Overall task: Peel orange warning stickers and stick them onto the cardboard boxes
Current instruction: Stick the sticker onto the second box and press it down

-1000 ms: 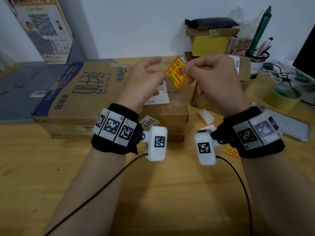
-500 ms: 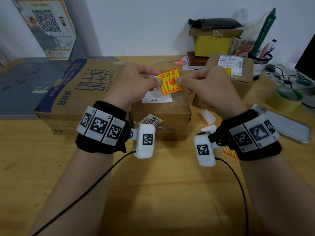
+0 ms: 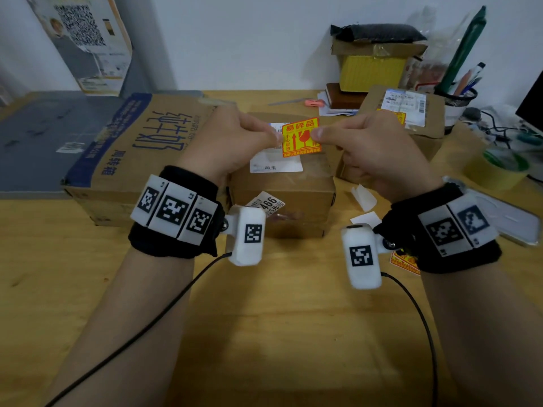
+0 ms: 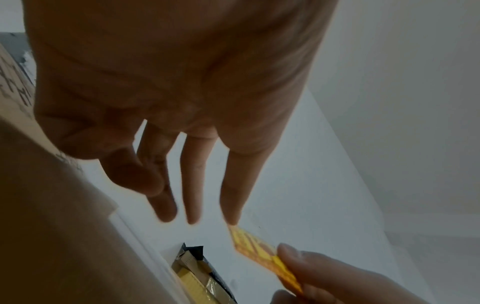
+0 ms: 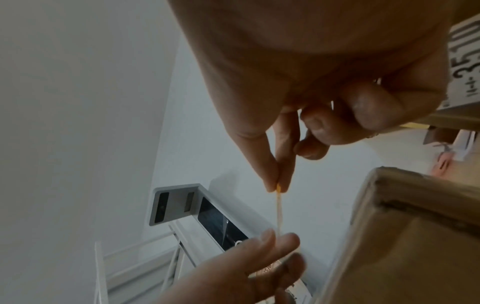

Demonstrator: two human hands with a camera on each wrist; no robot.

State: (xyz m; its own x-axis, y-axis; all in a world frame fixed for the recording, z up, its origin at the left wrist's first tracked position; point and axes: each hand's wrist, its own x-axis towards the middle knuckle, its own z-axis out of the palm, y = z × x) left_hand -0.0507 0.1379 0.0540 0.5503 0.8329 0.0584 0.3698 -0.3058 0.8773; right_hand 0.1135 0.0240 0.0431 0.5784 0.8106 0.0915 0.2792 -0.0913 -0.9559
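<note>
An orange warning sticker point(image 3: 301, 138) hangs level just above the top of a small cardboard box point(image 3: 282, 186). My left hand point(image 3: 276, 138) pinches its left edge and my right hand point(image 3: 318, 133) pinches its right edge. In the right wrist view the sticker point(image 5: 279, 211) shows edge-on between my right thumb and forefinger point(image 5: 278, 186). In the left wrist view the sticker point(image 4: 254, 246) lies beyond my left fingertips point(image 4: 233, 220). A large printed box point(image 3: 141, 148) lies to the left. Another box point(image 3: 426, 136) at the right carries an orange sticker point(image 3: 393, 116).
A spare orange sticker point(image 3: 402, 262) lies on the wooden table under my right wrist, with white backing scraps point(image 3: 363, 196) nearby. A tape roll point(image 3: 499, 168), pen holder point(image 3: 458, 101), silver device point(image 3: 505, 218) and stacked yellow box point(image 3: 373, 69) crowd the right and back.
My left hand, open beside the sticker a second ago, now pinches its left edge. The sticker has turned from tilted to level and come down closer to the small box.
</note>
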